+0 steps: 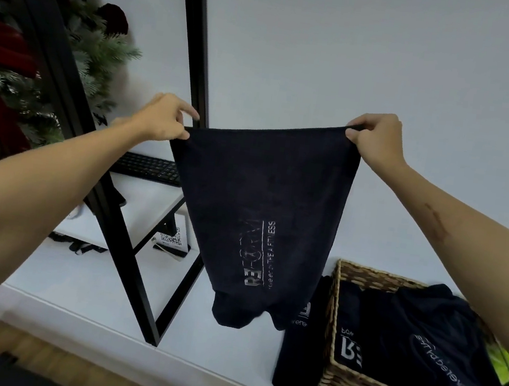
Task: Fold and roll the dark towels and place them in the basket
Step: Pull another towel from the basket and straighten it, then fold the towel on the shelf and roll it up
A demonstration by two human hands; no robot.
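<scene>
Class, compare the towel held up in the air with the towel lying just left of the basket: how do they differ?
The held towel hangs spread open, pinched at its top corners by the left hand and right hand; the towel beside the basket lies folded narrow on the white surface, untouched. The held one shows its whole logo, the other only part. Both are dark with pale lettering.
</scene>
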